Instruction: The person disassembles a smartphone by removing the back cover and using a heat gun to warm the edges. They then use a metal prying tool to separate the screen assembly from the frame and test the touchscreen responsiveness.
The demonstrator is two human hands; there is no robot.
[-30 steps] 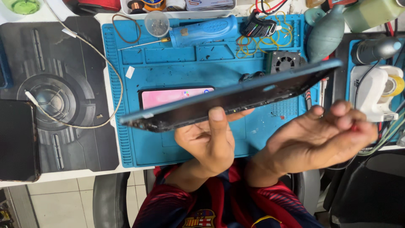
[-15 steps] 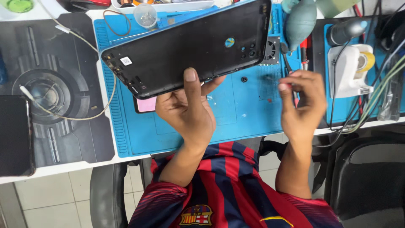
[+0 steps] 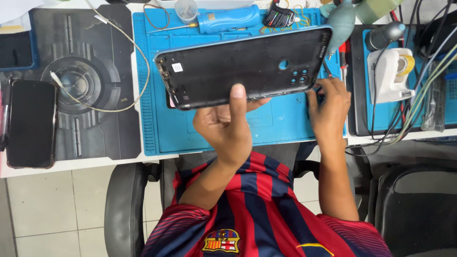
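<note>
- Left hand [image 3: 223,126]: the grip is clamped on the black back cover [image 3: 245,66], thumb pressed flat on the inner face near the lower edge, the other fingers hidden behind the panel.
- Right hand [image 3: 329,107]: it rests on the blue mat [image 3: 285,119] just below the cover's right corner, fingers curled down. Whether this grip is closed on anything cannot be told (the fingertips are hidden by the cover's edge and by the hand itself).
- Black back cover: a thin, matte, rounded-corner rectangular shell held above the mat, tilted, with its inner side toward the camera. It shows one round opening, a cluster of smaller holes near the right end, and a small white sticker near the left end.
- Under the cover, a narrow pink strip [image 3: 167,101] shows at the left edge; the object it belongs to is otherwise concealed.
- Blue mat: rubbery, with ribbed borders and moulded compartments along the top; its centre is largely covered by the shell.
- Blue-handled screwdriver [image 3: 223,21]: it lies in the mat's top compartments, beside a small clear cup [image 3: 186,9].
- Dark phone [image 3: 31,123]: glossy, screen up, on the tabletop well to the left, beside a dark patterned mat [image 3: 104,133] crossed by a pale cable [image 3: 138,52].
- White tape dispenser [image 3: 391,71]: far right, with cables running past it and cut off by the frame edge.
</note>
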